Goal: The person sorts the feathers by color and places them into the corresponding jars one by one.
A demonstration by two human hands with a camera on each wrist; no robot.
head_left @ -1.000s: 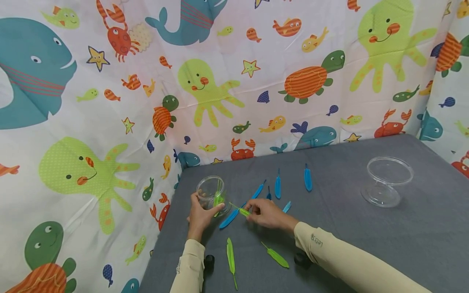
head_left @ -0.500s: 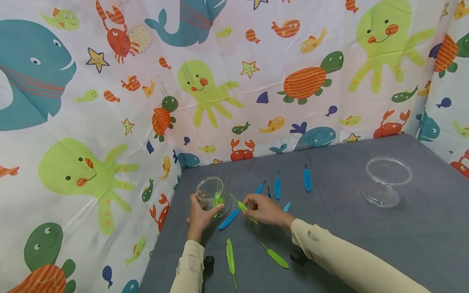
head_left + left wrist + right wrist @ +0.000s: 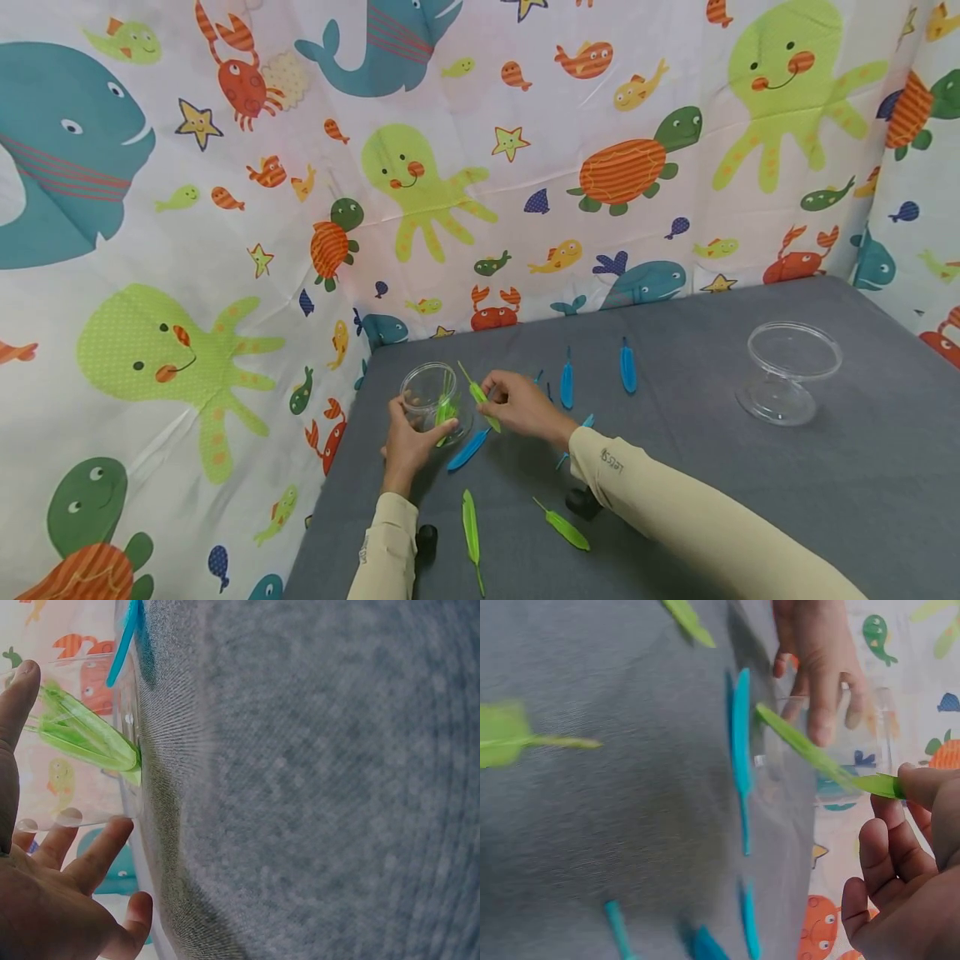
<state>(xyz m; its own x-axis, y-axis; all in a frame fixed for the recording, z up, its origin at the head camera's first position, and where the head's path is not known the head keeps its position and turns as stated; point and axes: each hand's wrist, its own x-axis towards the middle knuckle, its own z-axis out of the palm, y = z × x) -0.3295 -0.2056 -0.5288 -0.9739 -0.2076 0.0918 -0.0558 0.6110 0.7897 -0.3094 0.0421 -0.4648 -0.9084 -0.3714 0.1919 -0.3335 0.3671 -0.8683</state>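
Note:
My left hand [image 3: 407,450] holds a clear jar [image 3: 422,398] on the grey table, thumb on one side and fingers on the other. Several green feathers [image 3: 86,735] lean inside the jar, quills up, in the left wrist view. Just right of the jar, my right hand [image 3: 525,407] pinches another green feather [image 3: 476,390] between thumb and forefinger. That feather is raised above the table, its quill tilted up toward the jar's rim; it is outside the jar. In the right wrist view, its vane [image 3: 810,754] crosses in front of the jar.
Two green feathers, one on the left [image 3: 471,527] and one on the right [image 3: 566,529], lie in front. Several blue feathers [image 3: 627,368] lie behind and around the right hand, some partly hidden. A clear footed bowl [image 3: 793,358] stands far right. A patterned curtain [image 3: 450,167] borders the table.
My right hand has lifted the green feather off the table and carried it up and left toward the jar's rim. The left hand and jar have stayed in place.

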